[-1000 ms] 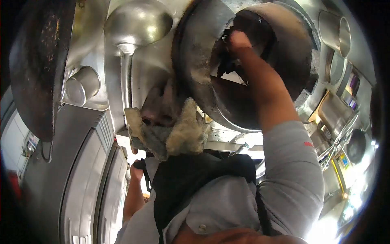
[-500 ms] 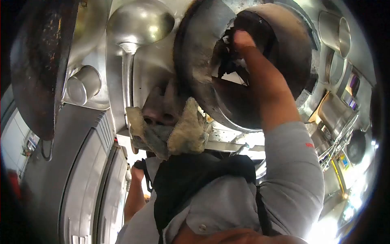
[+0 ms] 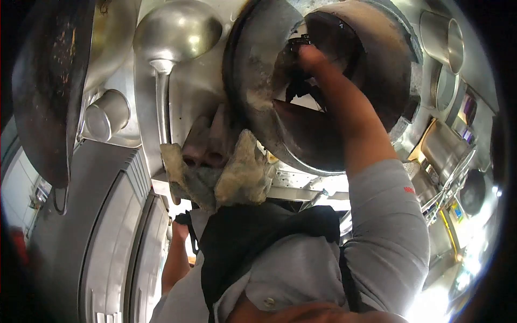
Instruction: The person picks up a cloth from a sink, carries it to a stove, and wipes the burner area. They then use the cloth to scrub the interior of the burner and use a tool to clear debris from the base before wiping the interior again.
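Around the fingers of the right hand [image 3: 312, 58] curves a big round pot [image 3: 253, 59], tipped so its blackened inside faces the camera; the hand is sunk deep in it. Far to the left of those fingers a dark pan [image 3: 48, 91] stands on edge. Between the pan and the fingers lies a steel ladle [image 3: 177, 27], bowl up. Below and left of the fingers a frayed cloth [image 3: 229, 175] hangs at the pot's lower rim. A metal cup [image 3: 106, 116] sits just beside the pan. The fingers are closed on a ragged dark wad [image 3: 294, 89], pressed to the pot's inner wall. The left hand [image 3: 180, 230] is low, well apart, by a black strap; I cannot tell how its fingers stand.
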`<state>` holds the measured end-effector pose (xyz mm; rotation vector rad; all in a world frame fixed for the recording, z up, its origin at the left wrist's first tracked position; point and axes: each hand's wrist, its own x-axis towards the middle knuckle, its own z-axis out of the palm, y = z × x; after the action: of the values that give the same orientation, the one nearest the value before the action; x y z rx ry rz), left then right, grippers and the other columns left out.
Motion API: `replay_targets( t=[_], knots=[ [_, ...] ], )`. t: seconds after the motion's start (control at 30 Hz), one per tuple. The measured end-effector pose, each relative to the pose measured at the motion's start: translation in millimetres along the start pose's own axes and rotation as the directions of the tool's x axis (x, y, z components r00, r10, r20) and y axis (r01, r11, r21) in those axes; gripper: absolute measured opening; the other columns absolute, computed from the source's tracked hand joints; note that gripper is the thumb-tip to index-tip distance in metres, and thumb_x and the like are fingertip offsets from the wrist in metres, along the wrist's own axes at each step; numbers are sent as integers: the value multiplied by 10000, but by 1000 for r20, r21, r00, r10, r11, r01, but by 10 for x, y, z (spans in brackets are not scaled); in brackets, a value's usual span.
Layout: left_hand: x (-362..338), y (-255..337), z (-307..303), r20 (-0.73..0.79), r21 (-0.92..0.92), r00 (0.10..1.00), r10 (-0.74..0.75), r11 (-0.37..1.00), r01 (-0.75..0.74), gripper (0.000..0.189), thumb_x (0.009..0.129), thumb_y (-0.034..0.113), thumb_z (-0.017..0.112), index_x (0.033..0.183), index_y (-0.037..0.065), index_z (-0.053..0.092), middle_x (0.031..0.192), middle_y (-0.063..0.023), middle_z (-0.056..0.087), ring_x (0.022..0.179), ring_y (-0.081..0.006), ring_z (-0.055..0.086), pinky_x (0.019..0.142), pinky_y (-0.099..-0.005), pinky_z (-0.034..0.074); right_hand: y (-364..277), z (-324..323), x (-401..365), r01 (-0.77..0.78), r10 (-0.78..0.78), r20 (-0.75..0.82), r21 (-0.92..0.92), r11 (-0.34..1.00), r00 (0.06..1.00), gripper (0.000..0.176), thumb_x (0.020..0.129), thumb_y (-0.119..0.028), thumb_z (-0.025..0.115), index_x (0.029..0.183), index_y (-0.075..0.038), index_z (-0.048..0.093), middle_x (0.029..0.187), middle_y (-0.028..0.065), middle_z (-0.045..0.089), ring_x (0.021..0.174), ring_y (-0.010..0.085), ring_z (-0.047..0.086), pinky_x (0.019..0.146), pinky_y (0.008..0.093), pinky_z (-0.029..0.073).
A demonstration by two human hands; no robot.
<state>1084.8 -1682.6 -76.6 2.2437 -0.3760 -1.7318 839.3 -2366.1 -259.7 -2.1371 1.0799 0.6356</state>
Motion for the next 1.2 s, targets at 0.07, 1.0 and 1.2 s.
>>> replay_targets(
  t=[0.07,1.0,1.2],
  knots=[
    [12,177,-65,147,694,957,251,664,-280,119,786,41,466,804,57,582,739,-141,603,760,-307,588,668,-344,462,29,153,41,-46,45,-15,-64,997,999,256,742,-214,583,890,-7,615,907,210,616,885,326,601,764,401,484],
    [1,479,-70,-95,319,995,19,948,12,117,795,93,493,820,55,601,717,-39,588,684,-195,559,664,-336,449,-15,-31,30,73,-68,51,-99,992,996,223,712,-120,538,880,-3,628,926,215,607,891,349,592,772,415,479],
    [30,758,-56,-69,514,994,85,857,-38,160,783,109,456,733,24,583,715,-175,595,716,-336,580,592,-375,433,87,101,96,-96,95,-19,-92,991,995,198,759,-95,499,883,-4,624,949,211,606,904,343,593,771,421,481]
  ],
)
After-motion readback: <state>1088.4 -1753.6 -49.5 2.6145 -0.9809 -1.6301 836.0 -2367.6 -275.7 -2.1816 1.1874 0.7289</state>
